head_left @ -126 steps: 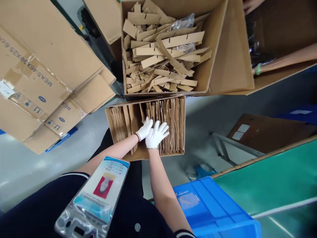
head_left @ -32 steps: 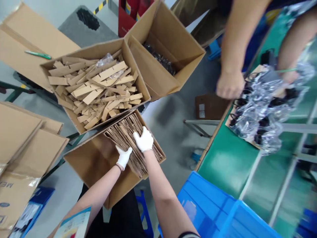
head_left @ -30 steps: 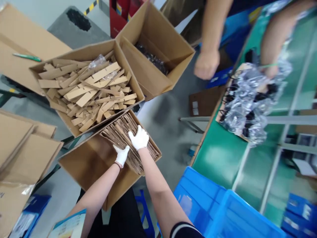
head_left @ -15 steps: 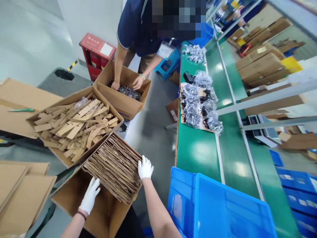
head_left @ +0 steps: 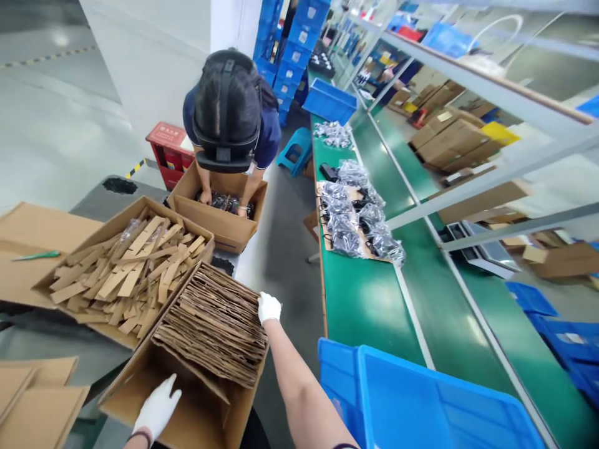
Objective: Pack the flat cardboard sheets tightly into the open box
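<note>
In a white glove, my left hand (head_left: 158, 406) hangs over the near part of a cardboard box (head_left: 244, 419), thumb and fingers apart, holding nothing. A tightly packed row of brown cardboard sheets (head_left: 218, 324) stands on edge in the far part of that box. The nearest sheet leans slightly away from the others. At the box's right rim, my gloved right hand (head_left: 270, 308) is closed over the edge beside the sheets. Its fingertips are partly hidden.
A box of loose cardboard strips (head_left: 131, 268) stands left. Ahead, a person (head_left: 229, 112) bends with both hands in another box (head_left: 224, 232). Blue bins (head_left: 421, 399) stand at the right, by a green conveyor table (head_left: 360, 299) with bagged black items (head_left: 346, 234).
My left hand has moved down and left from the sheets, and the nearest sheet now leans out. My right fingers have closed over the rim. The view has tilted up; the person bends lower.
</note>
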Motion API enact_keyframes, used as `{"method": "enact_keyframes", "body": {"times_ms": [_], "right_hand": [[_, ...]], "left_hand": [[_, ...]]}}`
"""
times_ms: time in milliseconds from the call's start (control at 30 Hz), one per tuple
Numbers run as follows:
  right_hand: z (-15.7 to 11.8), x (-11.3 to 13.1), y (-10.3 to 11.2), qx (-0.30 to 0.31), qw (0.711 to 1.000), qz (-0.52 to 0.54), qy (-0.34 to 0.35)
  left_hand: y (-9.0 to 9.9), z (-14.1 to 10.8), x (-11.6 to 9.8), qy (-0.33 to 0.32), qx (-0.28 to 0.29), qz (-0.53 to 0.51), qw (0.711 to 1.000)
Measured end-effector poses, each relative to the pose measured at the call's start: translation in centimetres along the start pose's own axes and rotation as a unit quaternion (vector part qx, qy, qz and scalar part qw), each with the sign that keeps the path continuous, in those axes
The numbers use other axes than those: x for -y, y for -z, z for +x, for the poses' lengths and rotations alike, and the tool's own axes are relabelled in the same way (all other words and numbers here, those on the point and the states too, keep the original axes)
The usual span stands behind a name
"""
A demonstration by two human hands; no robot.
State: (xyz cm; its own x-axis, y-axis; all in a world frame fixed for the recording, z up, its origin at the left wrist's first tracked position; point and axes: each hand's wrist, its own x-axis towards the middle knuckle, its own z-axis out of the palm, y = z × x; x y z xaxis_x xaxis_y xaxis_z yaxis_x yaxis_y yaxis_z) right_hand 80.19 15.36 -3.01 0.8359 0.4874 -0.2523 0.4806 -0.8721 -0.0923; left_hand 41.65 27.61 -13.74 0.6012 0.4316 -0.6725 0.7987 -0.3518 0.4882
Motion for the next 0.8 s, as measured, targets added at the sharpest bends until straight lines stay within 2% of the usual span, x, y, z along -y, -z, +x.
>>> {"method": "enact_keyframes", "body": {"times_ms": [100,167,267,400,533,600,667,733,800], "right_hand": [[1.2,1.0,0.3,-0.024,0.999,0.002,0.025],[1.3,1.2,-0.1,-0.023,0.999,0.000,0.045],[1.3,0.5,-1.4,-0.023,0.999,-0.004,0.027],[1.5,-1.1,-3.1,-0.035,0.999,-0.023,-0.012],[0.7,-1.5,-3.1,-0.027,0.999,-0.038,-0.012],[0.3,-1.1,-2.5,-0.021,0.999,-0.039,-0.009],[0.4,-0.4,-2.1,-0.042,0.998,-0.041,0.003],[1.0,0.5,-2.0,-0.072,0.996,-0.038,0.034],[1.7,1.4,-2.3,-0.067,0.994,-0.032,0.077]], "left_hand": [[-1.3,0.0,-2.4,-0.050,-0.043,0.099,0.993],[-2.3,-0.9,-3.1,-0.072,-0.076,0.178,0.978],[-3.1,-2.8,-3.2,-0.084,-0.065,0.255,0.961],[-2.7,-4.0,-4.2,-0.095,-0.032,0.260,0.960],[-1.7,-4.1,-5.9,-0.086,-0.028,0.263,0.960],[-1.4,-4.1,-6.6,-0.082,-0.018,0.250,0.965],[-1.2,-3.9,-7.5,-0.072,-0.024,0.229,0.971],[-1.0,-3.1,-8.6,-0.064,-0.038,0.208,0.975],[-0.5,-1.8,-9.9,-0.065,-0.044,0.199,0.977]]}}
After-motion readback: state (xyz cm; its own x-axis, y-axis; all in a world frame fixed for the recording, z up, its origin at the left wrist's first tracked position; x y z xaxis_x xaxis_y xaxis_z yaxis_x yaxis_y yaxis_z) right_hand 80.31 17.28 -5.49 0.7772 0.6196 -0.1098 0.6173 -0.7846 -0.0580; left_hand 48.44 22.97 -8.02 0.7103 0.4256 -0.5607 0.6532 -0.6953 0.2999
